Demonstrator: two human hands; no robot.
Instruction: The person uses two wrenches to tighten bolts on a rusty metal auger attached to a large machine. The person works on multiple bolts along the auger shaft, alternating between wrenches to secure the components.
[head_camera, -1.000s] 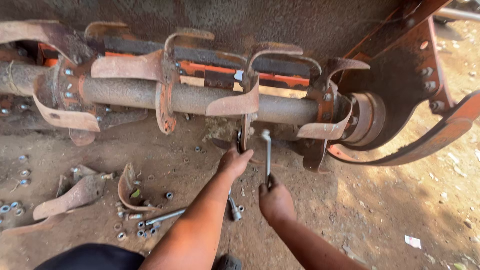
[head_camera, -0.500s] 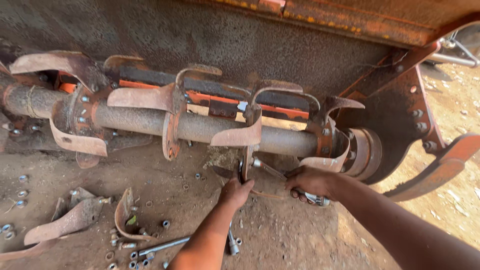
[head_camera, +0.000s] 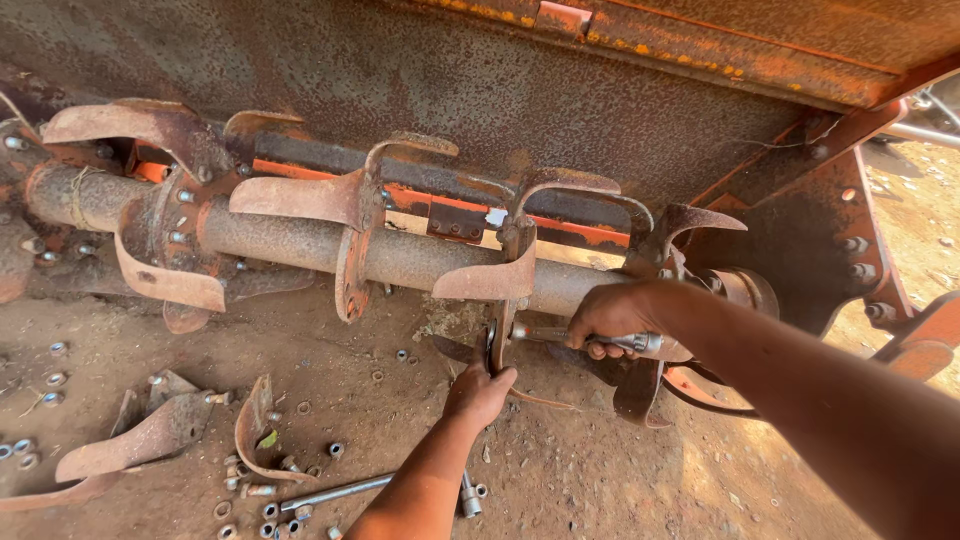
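Observation:
A rusty rotor shaft (head_camera: 300, 240) with curved blades runs across the view under an orange machine hood. My right hand (head_camera: 607, 318) is shut on the handle of a metal socket wrench (head_camera: 545, 332), which lies level and points left at a blade flange (head_camera: 498, 345) on the shaft. My left hand (head_camera: 480, 392) reaches up from below and grips a dark spanner held upright against the same flange. The spanner is mostly hidden by my fingers and the flange.
Loose curved blades (head_camera: 160, 430) lie on the dirt at lower left, with several nuts and bolts (head_camera: 260, 495) scattered about them. A long metal bar (head_camera: 335, 491) lies near my left forearm. The orange side plate (head_camera: 830, 240) stands at right.
My right hand swung the wrench from upright to level against the flange. My left hand stayed at the flange. The view moved closer and to the right.

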